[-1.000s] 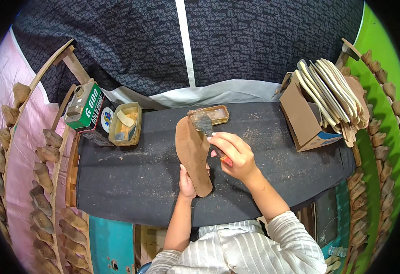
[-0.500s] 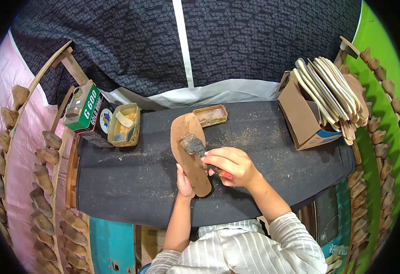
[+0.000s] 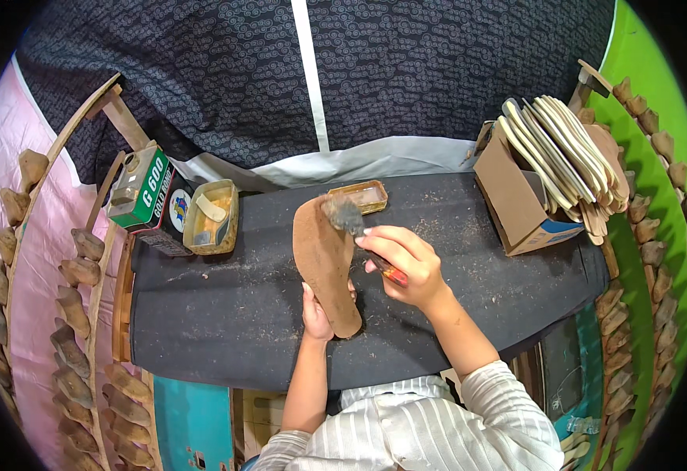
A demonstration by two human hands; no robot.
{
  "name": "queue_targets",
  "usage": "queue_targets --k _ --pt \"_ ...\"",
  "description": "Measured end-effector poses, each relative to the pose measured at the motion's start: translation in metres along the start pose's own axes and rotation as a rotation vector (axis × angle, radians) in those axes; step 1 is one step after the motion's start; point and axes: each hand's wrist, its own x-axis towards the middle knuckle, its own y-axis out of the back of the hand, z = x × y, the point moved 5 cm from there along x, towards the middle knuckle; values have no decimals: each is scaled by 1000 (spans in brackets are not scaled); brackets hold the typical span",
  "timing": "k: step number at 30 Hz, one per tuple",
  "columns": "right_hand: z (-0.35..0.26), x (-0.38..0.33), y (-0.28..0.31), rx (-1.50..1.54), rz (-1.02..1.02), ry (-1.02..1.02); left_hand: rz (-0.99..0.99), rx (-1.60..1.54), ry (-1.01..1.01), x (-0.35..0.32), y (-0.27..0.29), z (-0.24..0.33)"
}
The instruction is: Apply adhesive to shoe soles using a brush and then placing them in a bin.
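A brown shoe insole (image 3: 320, 263) is held up over the dark cloth by my left hand (image 3: 317, 312), which grips it near its heel end; the thumb shows at its left edge and fingertips at its right. My right hand (image 3: 408, 267) is closed round the handle of a paintbrush (image 3: 345, 217), dark with a red end. The brush's dark, matted bristles are at the upper right edge of the insole's wide end. Just behind them stands a small shallow tray (image 3: 369, 195) with residue inside, partly hidden by the insole and brush.
On the left are a green and black metal can (image 3: 155, 196) and a yellowish tub (image 3: 212, 216) with scraps. A cardboard box (image 3: 512, 200) of stacked soles (image 3: 559, 153) stands at the right. Crumbs litter the cloth-covered table (image 3: 226, 310). Racks of shoe lasts (image 3: 73, 306) flank both sides.
My right hand has moved the brush up along the insole, from its middle to the upper right edge of the wide end. My left hand keeps its hold, nearly still.
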Motion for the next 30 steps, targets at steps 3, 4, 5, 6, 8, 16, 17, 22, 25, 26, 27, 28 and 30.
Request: queue_targets --k 3,4,5,6,8,16,17,22,25,26,27,28,30 --pt "0 2 -2 -49 30 1 -6 18 1 -1 -2 0" --pt "2 -2 -2 -28 -17 12 10 15 -2 0 -3 1" --pt "3 -3 -2 -6 -64 23 9 15 -3 0 -4 2" --pt "2 -3 -1 -7 -64 24 33 -9 0 0 -4 2" --pt "0 0 5 45 -26 -39 57 -33 5 -1 -3 2" --pt "3 -3 1 -18 -14 -43 7 -17 12 -3 -2 -1" --pt "3 -2 4 22 -1 -50 6 -17 11 -2 -2 -1" --pt "5 0 2 -35 30 20 -78 -91 20 -2 -2 -1" --pt "1 1 4 -92 41 -4 -61 -31 42 -4 0 -3" --pt "0 1 5 -90 41 -2 -60 -31 39 -3 2 -3" --pt "-1 0 8 -85 74 -5 -57 -44 39 -3 3 -4" --pt "-2 0 10 -82 107 -10 -55 -59 42 -3 3 -4" --pt "-2 1 11 -81 112 3 -49 -74 37 -3 2 -3"
